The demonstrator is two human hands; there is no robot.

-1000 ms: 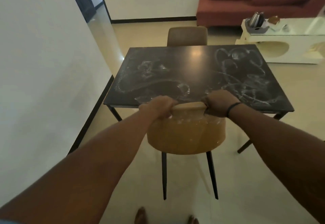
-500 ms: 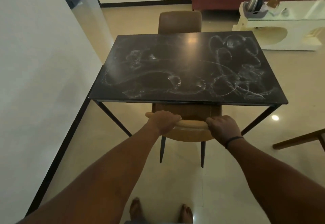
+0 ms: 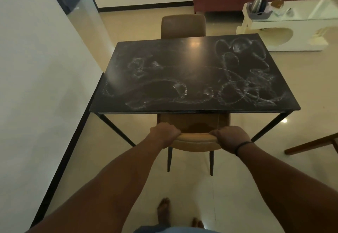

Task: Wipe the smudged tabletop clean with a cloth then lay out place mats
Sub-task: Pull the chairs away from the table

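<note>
Head cam: I see L hand point(image 3: 165, 133) and R hand point(image 3: 230, 136) both curled over the top of the tan chair point(image 3: 194, 141), its seat tucked under the dark worktop point(image 3: 182, 79), w/ white smudges point(image 3: 237, 86) across it.

the tabletop point(image 3: 182, 71) lies bare across mid frame, open from above. a tan chair point(image 3: 193, 141) blocks its near edge, a brown chair point(image 3: 182, 25) its far edge, and a wall point(image 3: 36, 68) crowds the left; open floor point(image 3: 301, 95) at right
</note>
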